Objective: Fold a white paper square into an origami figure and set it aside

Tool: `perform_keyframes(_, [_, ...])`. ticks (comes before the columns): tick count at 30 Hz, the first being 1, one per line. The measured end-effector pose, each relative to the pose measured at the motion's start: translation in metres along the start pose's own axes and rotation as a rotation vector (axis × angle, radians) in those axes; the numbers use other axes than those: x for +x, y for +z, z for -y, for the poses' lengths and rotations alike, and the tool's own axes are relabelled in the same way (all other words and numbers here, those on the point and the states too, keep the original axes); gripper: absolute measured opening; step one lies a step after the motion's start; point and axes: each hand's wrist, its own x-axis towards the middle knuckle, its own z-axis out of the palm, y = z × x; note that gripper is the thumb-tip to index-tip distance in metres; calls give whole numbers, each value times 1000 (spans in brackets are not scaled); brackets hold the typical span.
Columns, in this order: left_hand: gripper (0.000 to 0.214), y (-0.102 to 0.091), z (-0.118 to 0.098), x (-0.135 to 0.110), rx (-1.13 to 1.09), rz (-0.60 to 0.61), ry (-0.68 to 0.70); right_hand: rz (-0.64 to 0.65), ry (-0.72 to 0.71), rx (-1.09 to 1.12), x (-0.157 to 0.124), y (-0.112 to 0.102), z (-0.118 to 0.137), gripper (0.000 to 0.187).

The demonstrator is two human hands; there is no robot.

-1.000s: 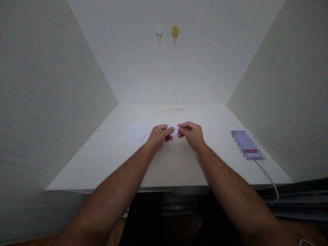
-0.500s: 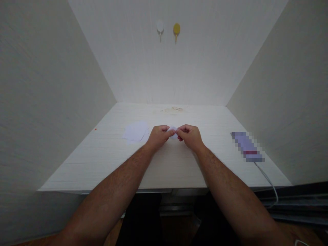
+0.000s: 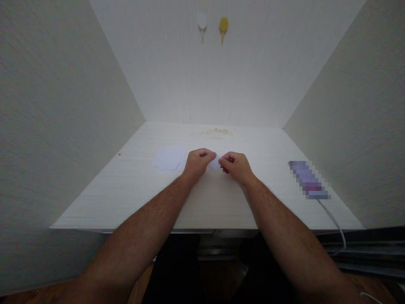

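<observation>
A small white piece of paper [image 3: 215,163] is pinched between both of my hands over the middle of the white table [image 3: 133,190]. My left hand [image 3: 198,162] curls its fingers round the paper's left side. My right hand [image 3: 236,166] grips the right side with closed fingers. Most of the paper is hidden by my fingers. A loose pile of white paper sheets [image 3: 169,158] lies flat on the table just left of my left hand.
A blurred-out purple device [image 3: 309,179] with a white cable [image 3: 333,220] lies at the table's right. Walls close the table in on the left, right and back. Two hooks, white [image 3: 201,22] and yellow [image 3: 223,25], hang on the back wall. A yellowish stain [image 3: 216,131] marks the far edge.
Both hands stay together on the small paper, shifting slightly as the fingers work it. The view has tilted down a little; nothing else moved.
</observation>
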Motion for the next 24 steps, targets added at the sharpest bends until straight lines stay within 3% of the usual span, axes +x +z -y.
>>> perform_keyframes(16, [15,3,6,2,11,-68,21,-9,-69,-88,4,-1,0,14])
perform_keyframes(24, [24,-2,9,2,148,31,-1,-110,-47,-86,3,-6,0,15])
